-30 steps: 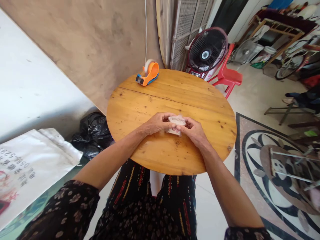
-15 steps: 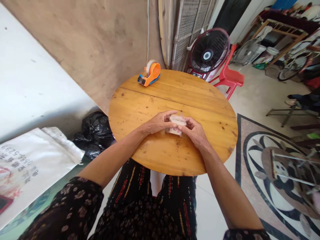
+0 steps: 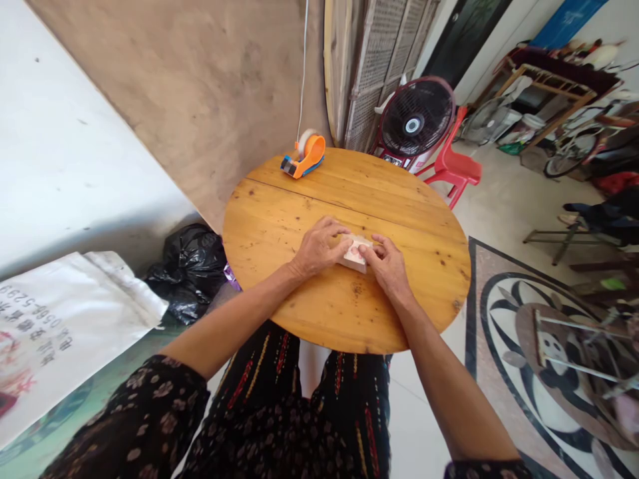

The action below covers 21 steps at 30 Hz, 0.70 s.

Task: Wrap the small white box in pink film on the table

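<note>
A small white box (image 3: 355,264) with a pinkish print on top lies on the round wooden table (image 3: 309,319), its near side facing me. My left hand (image 3: 319,247) grips its left end, thumb against the near edge and fingers along the far side. On the right end, my right hand (image 3: 388,263) has its thumb pressed on the top, with the fingers curled at the far side. Parts of the box are hidden under both thumbs. Fine detail of its surface is too small to tell.
An orange and blue tape dispenser (image 3: 305,156) stands at the table's far left edge. Beyond the table are a floor fan (image 3: 415,123) and a red plastic chair (image 3: 456,163). To the left lie black plastic bags (image 3: 194,266) and a white printed sack (image 3: 74,326).
The box has turned so that its pink-printed face is now on top. Both hands have shifted their hold with it. The view has tilted slightly.
</note>
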### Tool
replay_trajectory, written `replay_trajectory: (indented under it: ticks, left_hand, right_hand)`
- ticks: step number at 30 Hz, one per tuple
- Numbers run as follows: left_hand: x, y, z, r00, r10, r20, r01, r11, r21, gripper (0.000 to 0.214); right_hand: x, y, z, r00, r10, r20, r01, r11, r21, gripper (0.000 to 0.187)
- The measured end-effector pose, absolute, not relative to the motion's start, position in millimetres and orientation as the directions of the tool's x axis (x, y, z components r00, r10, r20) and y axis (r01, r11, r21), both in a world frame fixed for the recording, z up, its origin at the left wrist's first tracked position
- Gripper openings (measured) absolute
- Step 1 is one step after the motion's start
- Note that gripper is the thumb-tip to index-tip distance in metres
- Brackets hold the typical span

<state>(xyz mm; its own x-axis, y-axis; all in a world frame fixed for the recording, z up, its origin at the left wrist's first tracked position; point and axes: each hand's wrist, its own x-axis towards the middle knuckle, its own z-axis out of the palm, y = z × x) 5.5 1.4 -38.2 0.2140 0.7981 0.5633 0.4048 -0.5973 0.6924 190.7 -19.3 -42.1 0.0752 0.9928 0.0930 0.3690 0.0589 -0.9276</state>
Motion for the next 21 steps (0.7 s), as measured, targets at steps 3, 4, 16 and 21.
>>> replay_trajectory:
  ticks: [3,4,16,21]
  left_hand:
    - [5,-5,-38,0.323,0.734,0.598,0.413,-0.678,0.608,0.025]
    - [5,-6,-40,0.352,0.725,0.592,0.399,-0.688,0.606,0.027]
    - [8,0,-47,0.396,0.728,0.560,0.322,-0.681,0.658,0.030]
    - [9,0,-46,0.401,0.725,0.561,0.319,-0.684,0.656,0.029]
  right_hand:
    - [191,-21,-42,0.068,0.991,0.115,0.404,0.078,-0.911,0.064]
    - [191,-21,-42,0.057,0.991,0.123,0.409,0.089,-0.908,0.063]
    - [217,23,-19,-0.071,0.994,-0.088,0.364,-0.057,-0.930,0.044]
    - [214,39,-21,-0.121,0.981,-0.151,0.376,-0.096,-0.922,0.036]
